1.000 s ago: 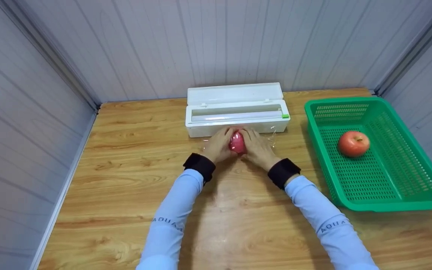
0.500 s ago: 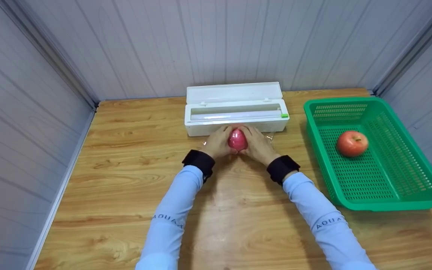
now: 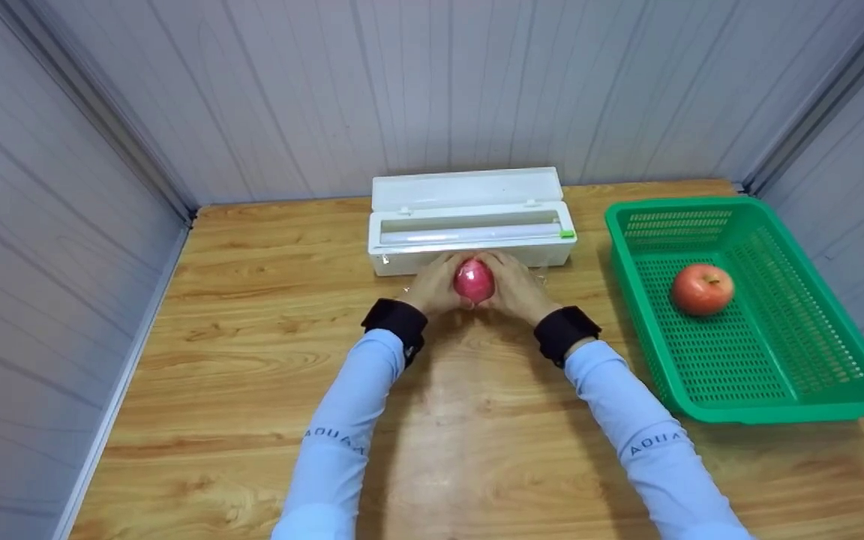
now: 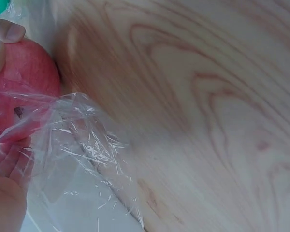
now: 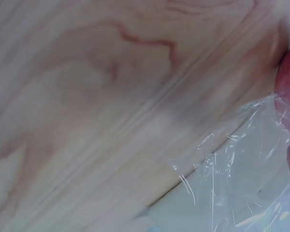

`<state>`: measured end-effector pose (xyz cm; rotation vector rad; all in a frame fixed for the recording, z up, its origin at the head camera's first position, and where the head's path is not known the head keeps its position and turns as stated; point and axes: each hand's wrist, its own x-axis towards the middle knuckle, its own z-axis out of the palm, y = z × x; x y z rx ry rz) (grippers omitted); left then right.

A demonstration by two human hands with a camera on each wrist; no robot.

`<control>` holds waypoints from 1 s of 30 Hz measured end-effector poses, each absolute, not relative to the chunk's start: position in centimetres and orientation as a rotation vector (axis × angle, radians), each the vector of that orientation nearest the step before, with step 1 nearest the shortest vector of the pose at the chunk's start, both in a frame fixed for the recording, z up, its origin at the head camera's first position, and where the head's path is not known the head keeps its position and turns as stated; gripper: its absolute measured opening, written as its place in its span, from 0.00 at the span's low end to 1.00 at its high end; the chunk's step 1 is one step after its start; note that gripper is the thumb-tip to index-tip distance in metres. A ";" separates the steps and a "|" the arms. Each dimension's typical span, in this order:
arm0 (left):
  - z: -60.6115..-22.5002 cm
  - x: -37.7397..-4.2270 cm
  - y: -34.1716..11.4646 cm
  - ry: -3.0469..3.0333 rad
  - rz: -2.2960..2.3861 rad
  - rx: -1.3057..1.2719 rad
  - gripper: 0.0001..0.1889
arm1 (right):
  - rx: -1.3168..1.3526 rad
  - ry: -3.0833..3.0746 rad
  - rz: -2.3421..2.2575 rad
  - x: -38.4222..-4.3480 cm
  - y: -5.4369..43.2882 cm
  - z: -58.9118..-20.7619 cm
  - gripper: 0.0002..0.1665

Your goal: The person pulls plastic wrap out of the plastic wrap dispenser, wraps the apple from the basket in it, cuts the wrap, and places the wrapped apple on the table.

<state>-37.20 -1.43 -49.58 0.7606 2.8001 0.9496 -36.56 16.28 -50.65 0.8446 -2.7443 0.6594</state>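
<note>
A red apple (image 3: 474,280) sits between both hands at the front of a white cling film box (image 3: 469,240). My left hand (image 3: 434,286) grips its left side, and the right hand (image 3: 514,289) grips the opposite side. Clear cling film (image 4: 94,137) lies over the apple in the left wrist view, its crinkled loose end trailing toward the box. More of that film (image 5: 222,159) hangs beside the apple in the right wrist view, where only a sliver of hand shows at the edge.
To the right stands a green perforated basket (image 3: 691,409) with another apple (image 3: 703,289) inside. The box's lid (image 3: 468,189) is raised at the back, showing a film roll (image 3: 469,234). Grey panel walls (image 3: 447,90) enclose the wooden table (image 3: 267,337) at the back and sides.
Both hands stay around the apple while their fingers shift slightly, and more of its front shows between them. The loose film right of the right hand has drawn in closer.
</note>
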 end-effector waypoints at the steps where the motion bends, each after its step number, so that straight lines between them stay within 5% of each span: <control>1: -49.6 -37.2 -1.5 2.795 0.958 0.754 0.44 | 0.850 -2.743 0.661 -36.6 16.2 -50.6 0.45; 30: -49.5 -37.0 -1.9 2.802 1.138 0.617 0.35 | 0.704 -2.855 0.925 -37.2 16.3 -50.2 0.46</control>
